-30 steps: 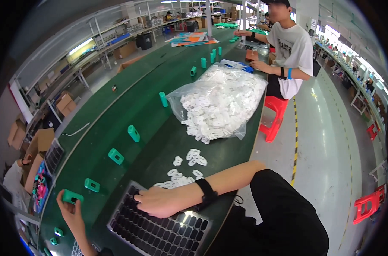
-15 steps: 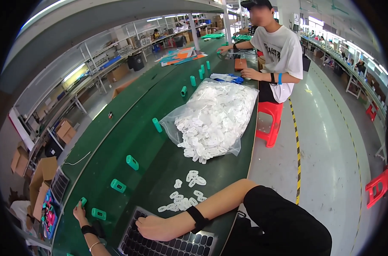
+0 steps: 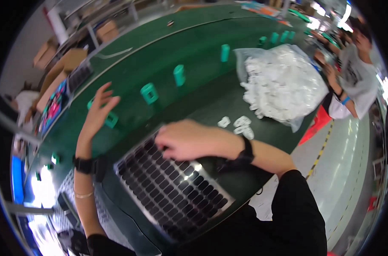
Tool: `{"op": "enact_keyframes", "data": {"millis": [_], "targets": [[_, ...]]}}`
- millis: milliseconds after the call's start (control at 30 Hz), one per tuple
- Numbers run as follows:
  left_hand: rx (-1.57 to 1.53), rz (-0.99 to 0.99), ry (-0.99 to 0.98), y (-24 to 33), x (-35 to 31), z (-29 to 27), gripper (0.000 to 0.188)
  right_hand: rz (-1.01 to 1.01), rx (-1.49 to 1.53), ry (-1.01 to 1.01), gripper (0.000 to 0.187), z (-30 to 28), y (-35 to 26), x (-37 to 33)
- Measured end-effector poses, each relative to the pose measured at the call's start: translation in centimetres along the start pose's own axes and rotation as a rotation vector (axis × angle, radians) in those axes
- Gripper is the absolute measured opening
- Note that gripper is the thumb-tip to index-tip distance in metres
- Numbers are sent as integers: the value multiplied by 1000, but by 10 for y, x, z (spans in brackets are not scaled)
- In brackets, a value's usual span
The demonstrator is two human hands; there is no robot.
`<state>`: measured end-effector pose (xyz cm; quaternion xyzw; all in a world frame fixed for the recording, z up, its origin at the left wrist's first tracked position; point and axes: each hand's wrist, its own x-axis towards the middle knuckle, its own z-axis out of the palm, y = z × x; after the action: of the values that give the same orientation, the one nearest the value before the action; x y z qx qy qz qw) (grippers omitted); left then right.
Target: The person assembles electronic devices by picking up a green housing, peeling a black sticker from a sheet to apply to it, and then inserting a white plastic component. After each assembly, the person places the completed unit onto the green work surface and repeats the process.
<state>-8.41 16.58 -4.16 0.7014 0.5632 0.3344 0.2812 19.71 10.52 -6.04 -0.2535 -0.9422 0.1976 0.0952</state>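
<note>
My left hand (image 3: 99,112) is raised over the green bench with its fingers apart and nothing visible in them. Just behind it are small green plastic housings (image 3: 112,120), partly covered by the hand. My right hand (image 3: 186,140) has its fingers curled down at the far edge of a tray of dark rounded cells (image 3: 170,187). Anything pinched there is hidden and blurred. Several flat white plastic pieces (image 3: 242,123) lie beyond my right wrist, some partly covered by the forearm.
A clear plastic bag (image 3: 283,81) full of white pieces sits at the right of the bench. Spaced along the bench (image 3: 130,51) stand more green housings (image 3: 149,93). A co-worker (image 3: 358,81) sits at the far right. Open cardboard boxes (image 3: 70,62) are beyond the left side.
The view has swung, so the bag and co-worker appear farther right. My left hand has let go of the green housing it was fingering and opened. My right hand remains at the tray.
</note>
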Motion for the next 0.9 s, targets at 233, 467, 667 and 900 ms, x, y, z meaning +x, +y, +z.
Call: {"op": "enact_keyframes", "data": {"millis": [233, 467, 667, 900], "targets": [[324, 80, -60, -14, -28, 30, 71, 86, 32, 124, 13, -16, 10, 8], [1010, 269, 285, -41, -29, 0, 47, 20, -20, 141, 24, 16, 6, 8], [804, -109, 115, -31, -54, -19, 37, 65, -21, 70, 24, 22, 6, 14], [7, -6, 239, 64, -93, 25, 36, 35, -26, 102, 20, 19, 14, 15]]}}
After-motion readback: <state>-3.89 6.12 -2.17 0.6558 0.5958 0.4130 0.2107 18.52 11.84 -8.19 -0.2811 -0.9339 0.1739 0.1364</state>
